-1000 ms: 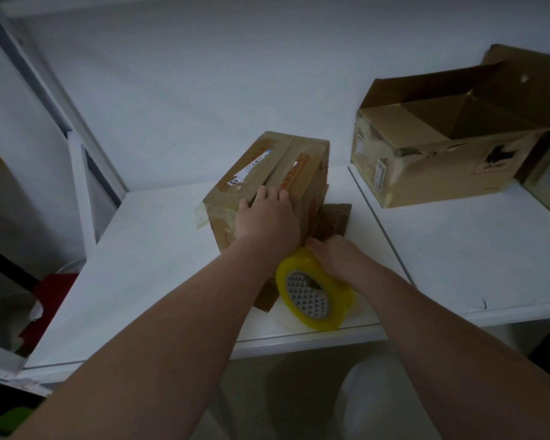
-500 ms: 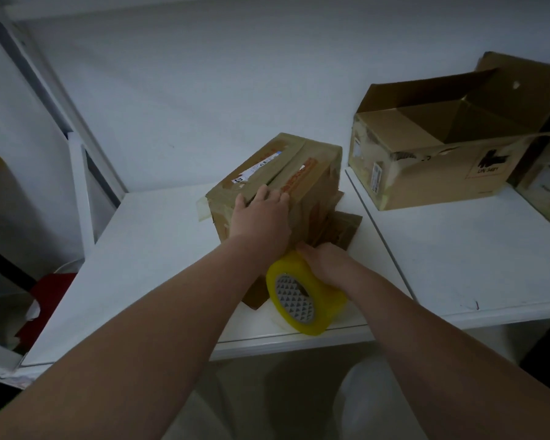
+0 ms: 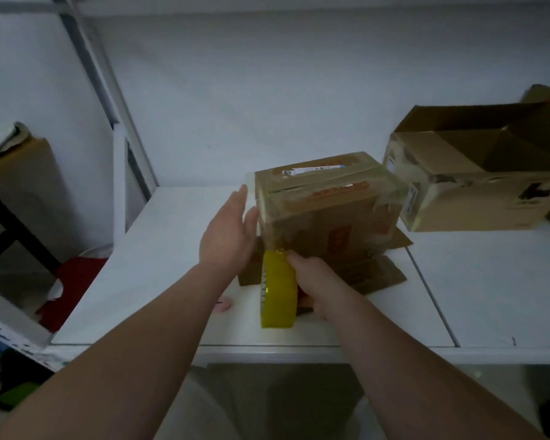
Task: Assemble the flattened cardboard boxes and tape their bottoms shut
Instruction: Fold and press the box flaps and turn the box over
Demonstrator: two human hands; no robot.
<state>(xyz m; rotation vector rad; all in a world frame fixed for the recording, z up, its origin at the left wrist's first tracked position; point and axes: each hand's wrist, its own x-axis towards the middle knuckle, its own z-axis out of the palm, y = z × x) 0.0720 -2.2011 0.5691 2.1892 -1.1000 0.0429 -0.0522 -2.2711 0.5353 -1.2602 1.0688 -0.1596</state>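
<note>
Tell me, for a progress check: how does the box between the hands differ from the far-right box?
The near box has closed, taped flaps on top; the far box gapes open, flaps raised. The near box is smaller than the far box. The left hand lies against the near box; nothing touches the far box. Both are brown cardboard on the white table.

A storeroom or packing corner (dim, bare-walled): white table [image 3: 159, 265], metal rack upright [image 3: 108, 100], used cardboard boxes [image 3: 477, 201].
</note>
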